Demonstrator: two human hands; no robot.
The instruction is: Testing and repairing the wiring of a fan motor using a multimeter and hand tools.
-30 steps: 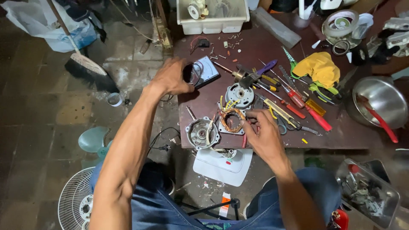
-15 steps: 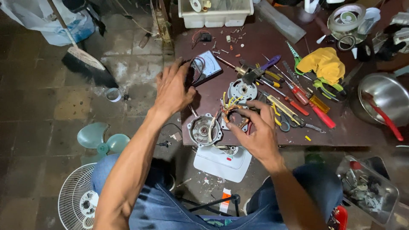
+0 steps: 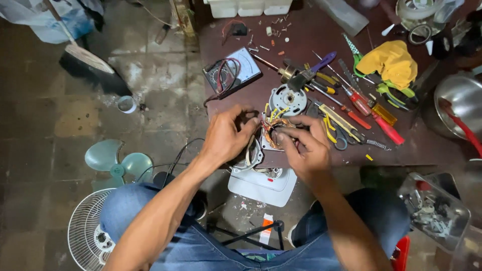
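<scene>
My left hand (image 3: 228,135) and my right hand (image 3: 301,145) meet over a fan motor stator (image 3: 272,129) with copper windings and yellow, red and white wires, at the near edge of the dark brown table (image 3: 311,35). Both hands grip it, fingers curled round its sides. A round metal motor cover (image 3: 287,99) lies just behind it. Another metal motor part (image 3: 251,156) sits under my left hand. A multimeter (image 3: 232,73) with red and black leads lies farther back on the left.
Screwdrivers, pliers (image 3: 335,125) and scissors are spread on the right of the table, with a yellow cloth (image 3: 391,60) and a metal bowl (image 3: 459,103). On the floor: a fan blade (image 3: 118,160), a fan grille (image 3: 88,231), a white fan base (image 3: 261,183), a broom (image 3: 85,57).
My left hand has moved from the multimeter at the back left down onto the stator, joining my right hand there. The camera has come closer.
</scene>
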